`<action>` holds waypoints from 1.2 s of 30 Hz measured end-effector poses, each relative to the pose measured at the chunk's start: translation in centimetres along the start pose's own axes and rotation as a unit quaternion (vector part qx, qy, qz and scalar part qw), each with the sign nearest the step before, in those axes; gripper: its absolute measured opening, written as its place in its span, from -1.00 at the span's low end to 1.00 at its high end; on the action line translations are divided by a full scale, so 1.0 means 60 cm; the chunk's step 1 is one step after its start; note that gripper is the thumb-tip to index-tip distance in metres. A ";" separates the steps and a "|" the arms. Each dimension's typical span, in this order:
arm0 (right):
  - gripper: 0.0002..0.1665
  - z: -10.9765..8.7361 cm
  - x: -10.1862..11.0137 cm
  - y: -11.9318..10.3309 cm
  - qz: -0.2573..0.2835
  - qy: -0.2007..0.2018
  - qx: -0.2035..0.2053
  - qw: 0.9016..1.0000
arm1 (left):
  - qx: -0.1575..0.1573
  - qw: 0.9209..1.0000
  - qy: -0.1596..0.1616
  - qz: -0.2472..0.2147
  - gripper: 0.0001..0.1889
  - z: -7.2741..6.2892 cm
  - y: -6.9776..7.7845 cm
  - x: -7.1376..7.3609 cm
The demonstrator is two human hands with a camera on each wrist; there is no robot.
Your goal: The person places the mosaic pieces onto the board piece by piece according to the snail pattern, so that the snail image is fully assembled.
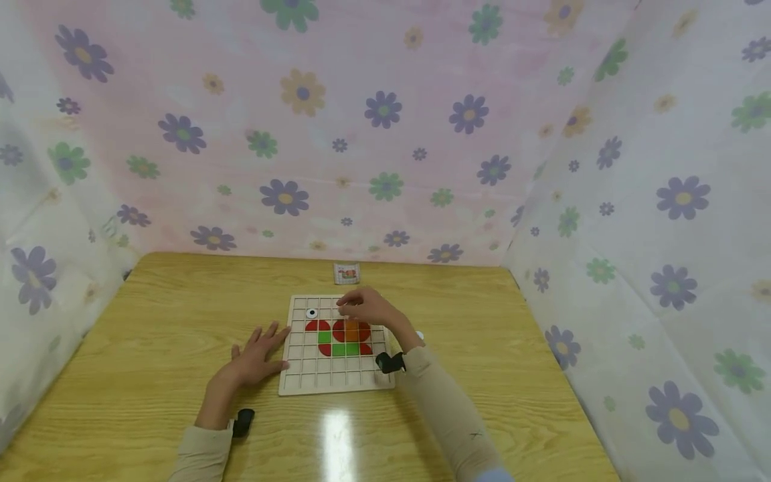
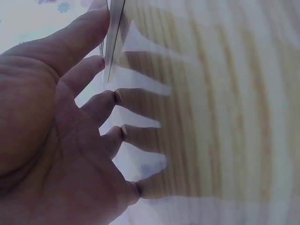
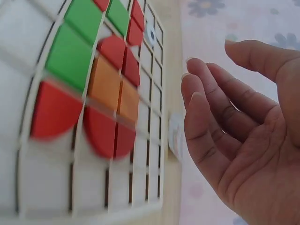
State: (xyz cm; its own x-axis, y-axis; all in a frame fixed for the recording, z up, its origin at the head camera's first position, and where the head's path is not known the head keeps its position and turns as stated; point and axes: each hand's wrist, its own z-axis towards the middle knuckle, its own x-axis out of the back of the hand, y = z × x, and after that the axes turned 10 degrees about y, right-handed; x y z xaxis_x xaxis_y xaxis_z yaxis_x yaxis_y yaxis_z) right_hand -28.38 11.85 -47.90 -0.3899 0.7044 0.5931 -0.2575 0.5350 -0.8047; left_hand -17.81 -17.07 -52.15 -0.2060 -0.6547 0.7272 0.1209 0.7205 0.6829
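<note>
A pale wooden grid board (image 1: 301,381) lies on the table, with red quarter-circle pieces (image 3: 54,110), green squares (image 3: 70,56) and orange squares (image 3: 104,83) in its cells. Near its far left corner is a white eye piece (image 1: 311,312) with a dark centre. My left hand (image 1: 255,355) rests at the board's left edge, fingers spread, thumb and index fingertip at the rim. Above the far part of the board hovers my right hand (image 1: 370,308), its fingers loosely bent and nothing between them in the right wrist view.
Behind the board lies a small picture card (image 1: 346,273) with a coloured figure on it. Partly hidden by my right wrist, a small white piece (image 1: 419,335) sits on the table (image 1: 482,314). Flowered cloth (image 1: 343,154) hangs at the back and both sides.
</note>
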 end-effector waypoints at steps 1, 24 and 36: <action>-0.59 -0.010 0.006 0.004 0.004 0.007 0.001 1.000 | -0.001 1.000 0.001 -0.001 -0.20 0.000 -0.001 0.000; -0.70 -0.183 0.072 0.135 -0.094 0.177 -0.052 0.978 | -0.009 1.000 0.000 -0.010 -0.22 0.000 -0.003 0.002; -0.87 -0.197 0.068 0.144 -0.109 0.218 -0.096 0.965 | -0.001 1.000 -0.001 -0.010 -0.22 0.000 -0.002 0.001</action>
State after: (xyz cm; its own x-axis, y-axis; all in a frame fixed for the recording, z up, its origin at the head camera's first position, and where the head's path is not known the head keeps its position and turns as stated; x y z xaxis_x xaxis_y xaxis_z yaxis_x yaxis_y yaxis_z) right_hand -21.77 24.86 -52.10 0.0748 0.6727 0.7361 -0.1072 0.7393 -0.6648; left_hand -17.85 -17.18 -52.18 -0.2099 -0.6694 0.7127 0.1184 0.7061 0.6981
